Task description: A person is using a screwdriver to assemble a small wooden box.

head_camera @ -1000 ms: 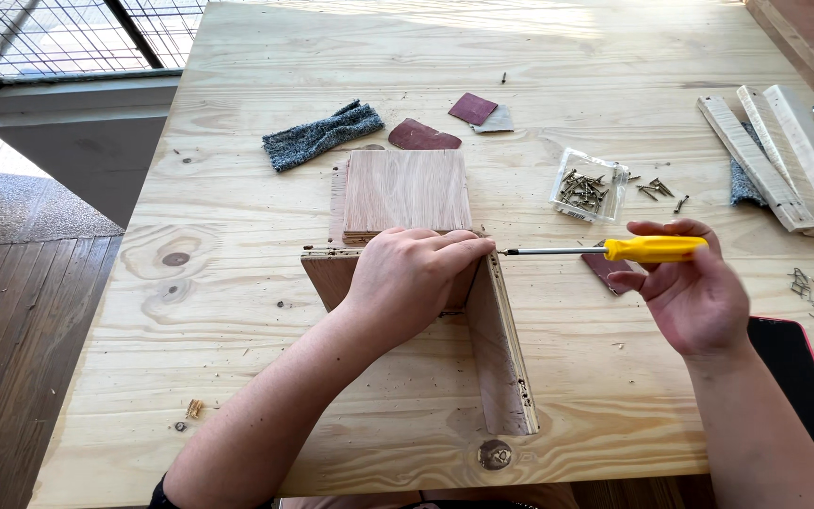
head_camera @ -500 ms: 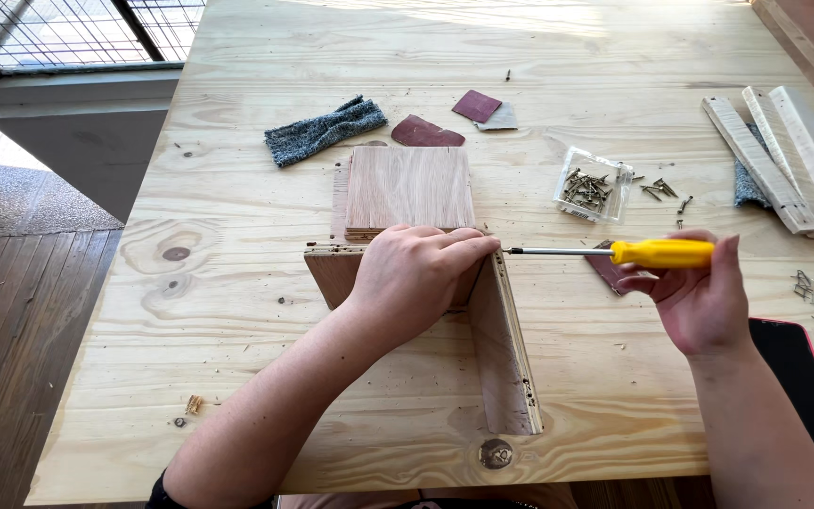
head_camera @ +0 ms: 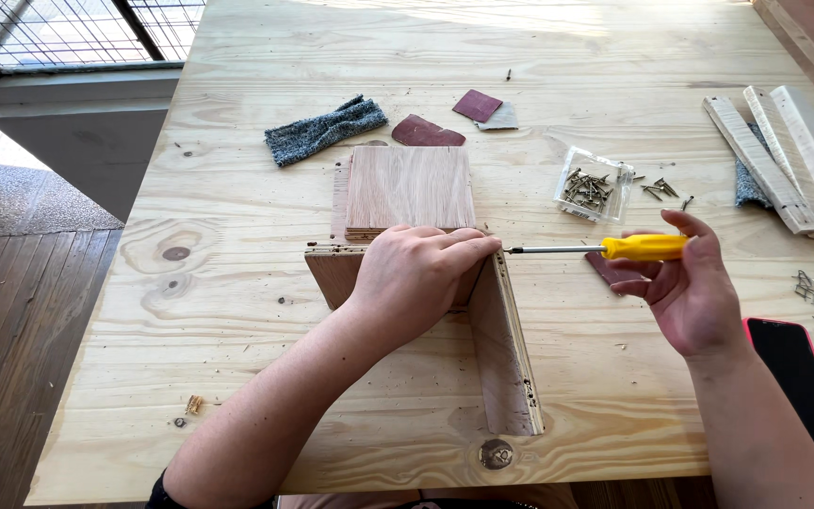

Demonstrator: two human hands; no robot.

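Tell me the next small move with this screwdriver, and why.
Probably keep turning the yellow screwdriver with the right hand: its tip meets the corner of the two wooden panels, which the left hand is bracing.

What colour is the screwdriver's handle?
Bright yellow. The screwdriver handle shows best in the head view, held in the right hand.

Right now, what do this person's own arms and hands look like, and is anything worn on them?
Both forearms are bare. The left hand and right hand wear no gloves, and no rings or watch show. Only a dark sleeve edge shows near the left upper arm.
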